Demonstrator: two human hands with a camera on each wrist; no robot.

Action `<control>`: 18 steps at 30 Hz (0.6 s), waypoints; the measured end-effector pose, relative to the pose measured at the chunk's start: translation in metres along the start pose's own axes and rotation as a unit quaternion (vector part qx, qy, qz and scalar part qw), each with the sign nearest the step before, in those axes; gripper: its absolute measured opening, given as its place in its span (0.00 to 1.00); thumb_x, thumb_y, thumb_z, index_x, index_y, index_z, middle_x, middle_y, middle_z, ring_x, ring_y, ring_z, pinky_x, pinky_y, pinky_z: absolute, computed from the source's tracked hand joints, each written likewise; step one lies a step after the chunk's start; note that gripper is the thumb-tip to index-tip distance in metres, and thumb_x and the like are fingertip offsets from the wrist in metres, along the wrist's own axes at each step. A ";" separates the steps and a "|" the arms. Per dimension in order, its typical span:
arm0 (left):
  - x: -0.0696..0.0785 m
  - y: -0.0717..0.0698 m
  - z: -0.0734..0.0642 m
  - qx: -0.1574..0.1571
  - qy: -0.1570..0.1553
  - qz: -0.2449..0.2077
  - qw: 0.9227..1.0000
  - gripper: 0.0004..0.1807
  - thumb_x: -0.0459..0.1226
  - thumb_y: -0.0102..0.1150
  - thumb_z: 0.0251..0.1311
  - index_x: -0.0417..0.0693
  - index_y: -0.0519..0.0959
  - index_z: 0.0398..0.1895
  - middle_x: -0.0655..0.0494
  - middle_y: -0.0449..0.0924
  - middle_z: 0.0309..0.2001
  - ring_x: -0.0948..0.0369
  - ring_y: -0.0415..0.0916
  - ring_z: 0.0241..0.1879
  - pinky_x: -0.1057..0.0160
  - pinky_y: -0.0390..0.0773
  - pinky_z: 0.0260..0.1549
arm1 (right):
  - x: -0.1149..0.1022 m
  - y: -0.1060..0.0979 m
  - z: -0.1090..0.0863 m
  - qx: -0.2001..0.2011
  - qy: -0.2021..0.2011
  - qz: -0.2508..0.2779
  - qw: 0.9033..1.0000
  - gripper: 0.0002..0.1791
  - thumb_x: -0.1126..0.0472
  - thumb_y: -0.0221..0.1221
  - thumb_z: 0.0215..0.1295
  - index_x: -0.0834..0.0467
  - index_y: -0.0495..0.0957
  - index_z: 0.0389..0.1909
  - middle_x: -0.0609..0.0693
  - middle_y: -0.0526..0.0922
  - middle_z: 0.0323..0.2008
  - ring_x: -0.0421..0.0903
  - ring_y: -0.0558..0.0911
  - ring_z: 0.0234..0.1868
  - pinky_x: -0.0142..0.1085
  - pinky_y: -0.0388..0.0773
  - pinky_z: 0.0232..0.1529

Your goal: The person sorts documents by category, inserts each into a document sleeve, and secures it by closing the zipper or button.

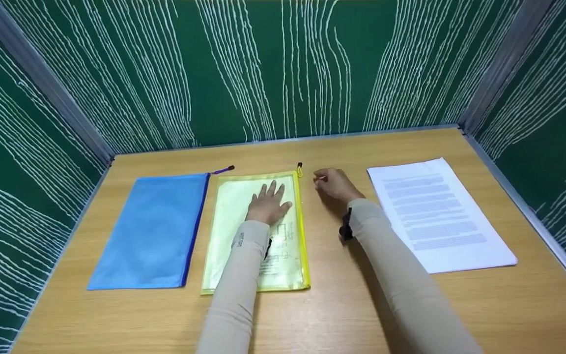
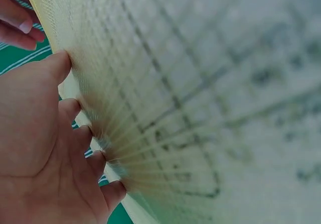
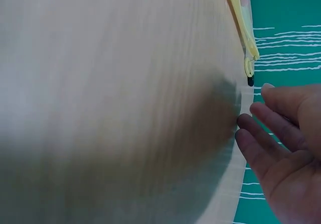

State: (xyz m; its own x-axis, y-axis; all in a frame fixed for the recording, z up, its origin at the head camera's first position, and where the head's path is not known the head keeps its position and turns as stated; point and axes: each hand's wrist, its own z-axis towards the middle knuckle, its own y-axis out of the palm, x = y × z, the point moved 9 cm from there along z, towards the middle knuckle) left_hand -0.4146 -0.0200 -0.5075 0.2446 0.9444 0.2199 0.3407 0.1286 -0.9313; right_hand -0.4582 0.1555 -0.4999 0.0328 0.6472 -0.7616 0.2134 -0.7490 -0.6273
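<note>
A yellow-edged clear zip folder (image 1: 229, 211) with printed paper inside lies flat at the middle of the table. My left hand (image 1: 269, 204) rests on its upper part with fingers spread; in the left wrist view those fingertips touch the plastic. Just right of the folder's top corner is my right hand (image 1: 337, 184), its fingers loosely bent and nothing held. Close to it, the yellow zip pull (image 1: 299, 170) with a black end sticks out past that corner. The right wrist view shows the same pull (image 3: 249, 71) apart from the fingertips.
A blue zip folder (image 1: 153, 231) lies to the left, its purple pull (image 1: 223, 170) pointing right. On the right is a stack of printed sheets (image 1: 430, 211), partly under my right forearm in view. Green walls with white lines (image 1: 273, 73) border the wooden table (image 1: 332, 305).
</note>
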 end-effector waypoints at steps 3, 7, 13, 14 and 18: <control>0.000 0.000 0.000 0.001 -0.003 -0.002 1.000 0.35 0.57 0.34 0.72 0.58 0.45 0.77 0.54 0.35 0.78 0.50 0.33 0.77 0.45 0.42 0.73 | -0.005 -0.001 0.006 0.001 -0.011 -0.014 1.000 0.23 0.66 0.52 0.70 0.62 0.69 0.65 0.59 0.75 0.61 0.54 0.74 0.62 0.44 0.71 0.64; -0.002 0.001 -0.001 0.002 -0.010 0.002 1.000 0.35 0.58 0.34 0.72 0.58 0.44 0.77 0.55 0.35 0.78 0.51 0.33 0.77 0.45 0.42 0.73 | -0.009 0.004 0.013 0.003 -0.023 -0.035 0.999 0.23 0.67 0.51 0.70 0.62 0.69 0.65 0.59 0.73 0.63 0.55 0.72 0.65 0.46 0.68 0.66; -0.002 0.002 0.000 0.003 -0.009 0.002 1.000 0.35 0.57 0.35 0.72 0.58 0.45 0.77 0.54 0.35 0.78 0.51 0.34 0.77 0.45 0.42 0.73 | -0.022 0.009 0.022 0.022 -0.074 -0.102 0.992 0.23 0.71 0.51 0.69 0.63 0.69 0.65 0.60 0.74 0.63 0.56 0.72 0.65 0.48 0.68 0.66; -0.002 0.001 0.000 0.002 -0.008 0.001 1.000 0.36 0.57 0.35 0.72 0.58 0.44 0.77 0.54 0.35 0.78 0.51 0.34 0.77 0.45 0.42 0.73 | -0.024 0.009 0.024 0.028 -0.083 -0.112 0.990 0.23 0.72 0.51 0.69 0.63 0.70 0.65 0.60 0.74 0.62 0.56 0.72 0.64 0.47 0.69 0.66; -0.003 0.001 0.002 0.001 -0.009 0.003 1.000 0.36 0.58 0.34 0.72 0.58 0.44 0.77 0.54 0.34 0.78 0.51 0.33 0.77 0.45 0.41 0.73 | -0.033 0.012 0.031 0.040 -0.109 -0.130 0.985 0.22 0.72 0.50 0.69 0.61 0.72 0.63 0.59 0.76 0.61 0.55 0.74 0.63 0.47 0.68 0.66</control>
State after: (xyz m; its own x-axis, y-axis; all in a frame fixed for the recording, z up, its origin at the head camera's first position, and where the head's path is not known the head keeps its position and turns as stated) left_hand -0.4164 -0.0220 -0.5095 0.2307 0.9502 0.2095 0.3376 0.1238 -0.9331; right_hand -0.4869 0.1209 -0.4874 -0.2246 0.7798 -0.5843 0.1091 -0.5758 -0.8103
